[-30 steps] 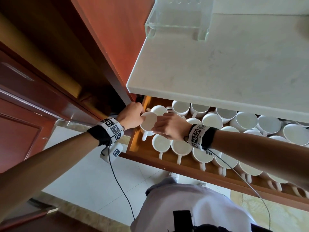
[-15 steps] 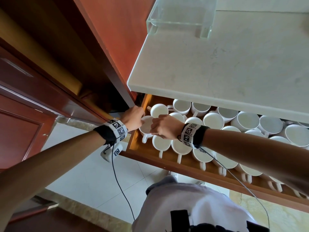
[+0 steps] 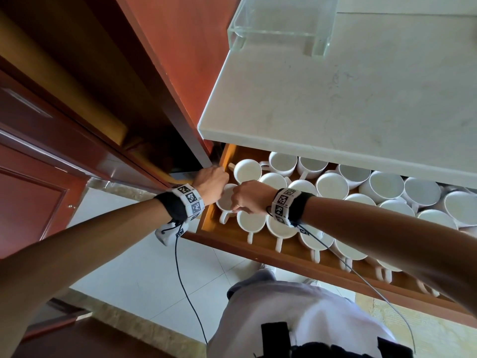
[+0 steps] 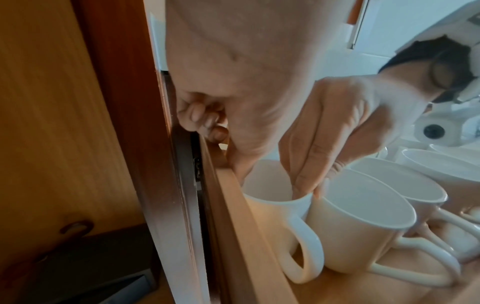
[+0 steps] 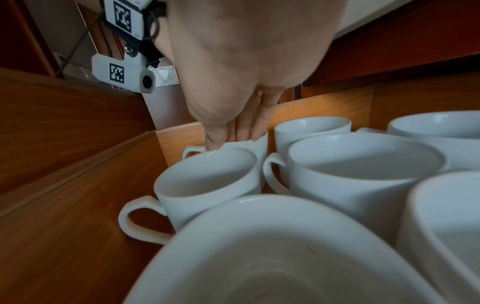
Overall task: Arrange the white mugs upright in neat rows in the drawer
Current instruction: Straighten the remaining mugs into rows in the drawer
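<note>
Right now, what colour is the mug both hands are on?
Plain white, no pattern; the mug shows best in the left wrist view.

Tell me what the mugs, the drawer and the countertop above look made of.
Mugs: probably glazed ceramic; white, smooth, with soft highlights on the rims.
Drawer: wood or wood veneer; orange-brown with visible grain and a slight sheen.
Countertop: likely marble or similar stone, though possibly a composite; pale, faintly veined, polished.

Both forearms reach in toward 12 o'clock, the left hand (image 3: 211,184) with fingers curled, the right hand (image 3: 251,196) pinching downward with straight fingers (image 5: 245,125) and thumb.
</note>
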The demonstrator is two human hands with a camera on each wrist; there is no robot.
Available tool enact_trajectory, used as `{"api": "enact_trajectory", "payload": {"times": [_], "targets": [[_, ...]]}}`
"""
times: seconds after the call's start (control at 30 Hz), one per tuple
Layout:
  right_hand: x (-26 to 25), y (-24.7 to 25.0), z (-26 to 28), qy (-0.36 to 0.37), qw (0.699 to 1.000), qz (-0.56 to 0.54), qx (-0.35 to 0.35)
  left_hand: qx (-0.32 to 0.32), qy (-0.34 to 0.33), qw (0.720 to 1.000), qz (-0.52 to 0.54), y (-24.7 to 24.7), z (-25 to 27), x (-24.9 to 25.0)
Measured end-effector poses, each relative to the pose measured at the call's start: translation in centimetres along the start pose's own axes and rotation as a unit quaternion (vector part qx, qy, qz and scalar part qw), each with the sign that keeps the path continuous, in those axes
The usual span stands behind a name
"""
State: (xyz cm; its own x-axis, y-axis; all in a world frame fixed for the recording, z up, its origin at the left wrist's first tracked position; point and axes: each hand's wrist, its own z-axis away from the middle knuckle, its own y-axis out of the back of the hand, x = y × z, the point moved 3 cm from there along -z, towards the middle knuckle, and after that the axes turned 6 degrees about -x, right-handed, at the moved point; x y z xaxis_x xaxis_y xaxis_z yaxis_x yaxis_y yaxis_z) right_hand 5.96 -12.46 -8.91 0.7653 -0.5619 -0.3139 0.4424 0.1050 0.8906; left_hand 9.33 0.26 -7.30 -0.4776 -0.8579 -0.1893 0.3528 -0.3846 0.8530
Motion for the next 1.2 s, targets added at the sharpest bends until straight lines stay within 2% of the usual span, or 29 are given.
{"api": "enact_trajectory", "payload": {"times": [0.17, 0.27, 0.47, 0.67, 0.8, 0.93, 1.03, 1.1, 1.2], "targets": [[0.3, 0.1, 0.1, -0.001, 1.000, -0.012, -0.021, -0.014, 0.005, 1.000, -0.025, 0.3, -0.3, 0.3], [0.2, 0.1, -0.1, -0.012, 0.999, 0.014, -0.033, -0.023, -0.011, 1.000, -0.010, 0.8, -0.5, 0.6], [0.8, -0.2, 0.4, -0.008, 0.998, 0.002, -0.069, -0.029, -0.031, 0.999, -0.010, 1.5, -1.0, 0.9], [2.0, -0.5, 4.4, 0.014, 0.998, 0.052, 0.013, -0.018, -0.071, 0.997, 0.002, 1.2, -1.0, 1.2], [2.5, -1.8, 6.3, 0.027, 0.995, 0.098, -0.004, -0.006, -0.097, 0.995, -0.022, 1.2, -0.8, 1.3], [2.4, -2.4, 7.1, 0.024, 0.991, 0.130, -0.026, -0.002, -0.096, 0.994, -0.047, 1.6, -0.3, 1.6], [2.7, -2.6, 7.8, 0.019, 0.992, 0.126, -0.002, -0.001, -0.093, 0.994, -0.052, 1.9, -0.4, 1.7], [3.3, -2.5, 8.2, 0.009, 0.993, 0.113, 0.035, -0.003, -0.097, 0.994, -0.051, 1.9, -0.8, 1.5], [4.1, -1.6, 8.6, -0.046, 0.992, 0.093, 0.069, -0.019, -0.101, 0.993, -0.050, 2.3, -0.8, 1.6]]}}
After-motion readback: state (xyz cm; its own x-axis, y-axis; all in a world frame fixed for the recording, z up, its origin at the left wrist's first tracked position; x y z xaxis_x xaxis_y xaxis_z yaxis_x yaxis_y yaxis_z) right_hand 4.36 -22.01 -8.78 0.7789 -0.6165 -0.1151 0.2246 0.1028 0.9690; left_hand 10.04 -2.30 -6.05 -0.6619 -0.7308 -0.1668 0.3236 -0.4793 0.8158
